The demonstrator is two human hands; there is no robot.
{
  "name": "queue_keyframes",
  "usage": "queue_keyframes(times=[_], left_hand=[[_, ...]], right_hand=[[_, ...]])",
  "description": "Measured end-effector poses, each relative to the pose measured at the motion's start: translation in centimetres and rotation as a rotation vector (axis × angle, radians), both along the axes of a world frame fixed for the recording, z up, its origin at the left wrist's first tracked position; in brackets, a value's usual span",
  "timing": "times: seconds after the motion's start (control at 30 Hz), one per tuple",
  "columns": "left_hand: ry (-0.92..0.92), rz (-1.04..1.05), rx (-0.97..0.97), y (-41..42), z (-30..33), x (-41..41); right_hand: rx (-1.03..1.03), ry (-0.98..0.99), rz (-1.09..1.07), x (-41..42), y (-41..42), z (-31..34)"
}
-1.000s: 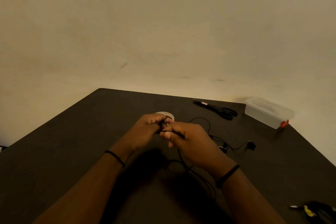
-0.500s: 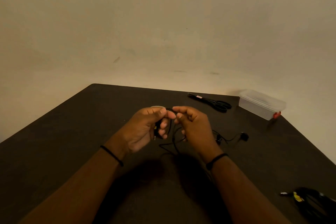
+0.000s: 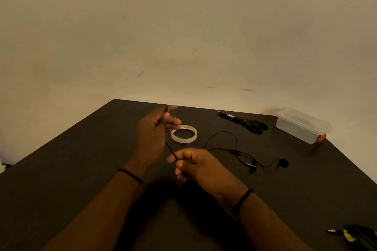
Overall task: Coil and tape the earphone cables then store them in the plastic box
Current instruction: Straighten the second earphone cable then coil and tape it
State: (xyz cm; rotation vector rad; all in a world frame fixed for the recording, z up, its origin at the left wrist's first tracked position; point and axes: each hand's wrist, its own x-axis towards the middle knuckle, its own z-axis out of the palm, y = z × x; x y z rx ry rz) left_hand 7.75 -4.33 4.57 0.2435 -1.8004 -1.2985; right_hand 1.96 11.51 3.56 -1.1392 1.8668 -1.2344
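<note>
Cable [image 3: 171, 152] now runs taut between the left hand [image 3: 153, 128], which has lifted away gripping one end, and the right hand [image 3: 195, 164] pinching it lower, stretched for coiling.

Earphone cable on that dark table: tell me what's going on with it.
A person is working the black earphone cable with bare hands. The left hand holds one end raised, and the right hand pinches it lower down, a short stretch taut between them. The rest trails loose across the table. The tape roll, scissors and closed plastic box lie untouched.
</note>
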Motion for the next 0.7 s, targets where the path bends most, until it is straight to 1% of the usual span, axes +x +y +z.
queue_keyframes(times=[0.07, 0.1, 0.13, 0.17, 0.23, 0.27, 0.3, 0.37, 0.4, 0.43, 0.47, 0.5, 0.57, 0.63, 0.7], left_hand=[[-0.198, 0.006, -0.262, -0.1, -0.3, 0.0], [-0.295, -0.03, -0.339, 0.0, -0.3, 0.0], [-0.362, -0.074, -0.384, 0.1, -0.2, 0.0], [-0.387, -0.113, -0.402, 0.3, -0.2, 0.1], [-0.373, -0.158, -0.398, 0.4, 0.0, 0.2], [-0.376, -0.183, -0.36, 0.5, 0.1, 0.3], [-0.391, -0.228, -0.287, 0.5, 0.3, 0.5], [-0.423, -0.382, -0.114, 0.7, 0.7, 0.8], [-0.443, -0.475, -0.057, 0.9, 0.9, 0.9], [-0.467, -0.564, -0.024, 1.1, 1.0, 0.9], [-0.493, -0.646, -0.002, 1.3, 1.0, 0.8], [-0.512, -0.711, 0.021, 1.5, 0.8, 0.7], [-0.506, -0.797, 0.086, 1.8, 0.5, 0.5], [-0.412, -0.838, 0.193, 2.0, 0.3, 0.4], [-0.249, -0.831, 0.345, 2.2, 0.3, 0.3]], right_hand=[[-0.05, -0.111, 0.013, -0.1, 0.6, 1.0], [-0.073, -0.17, 0.02, -0.3, 0.9, 1.6], [-0.098, -0.221, 0.025, -0.6, 1.3, 2.1], [-0.136, -0.27, 0.031, -0.9, 1.7, 2.4], [-0.243, -0.337, -0.012, -1.7, 2.1, 2.6], [-0.287, -0.307, -0.071, -2.1, 2.3, 2.6], [-0.321, -0.211, -0.152, -2.5, 2.4, 2.5], [-0.396, 0.092, -0.308, -3.4, 2.3, 2.3], [-0.437, 0.23, -0.364, -3.8, 2.2, 2.2], [-0.474, 0.33, -0.399, -4.1, 2.0, 2.0], [-0.505, 0.391, -0.419, -4.4, 2.0, 1.7], [-0.531, 0.422, -0.432, -4.5, 1.8, 1.4], [-0.554, 0.423, -0.461, -4.7, 1.7, 0.8], [-0.506, 0.392, -0.496, -4.9, 1.5, 0.1], [-0.374, 0.335, -0.454, -5.2, 1.2, -0.8]])
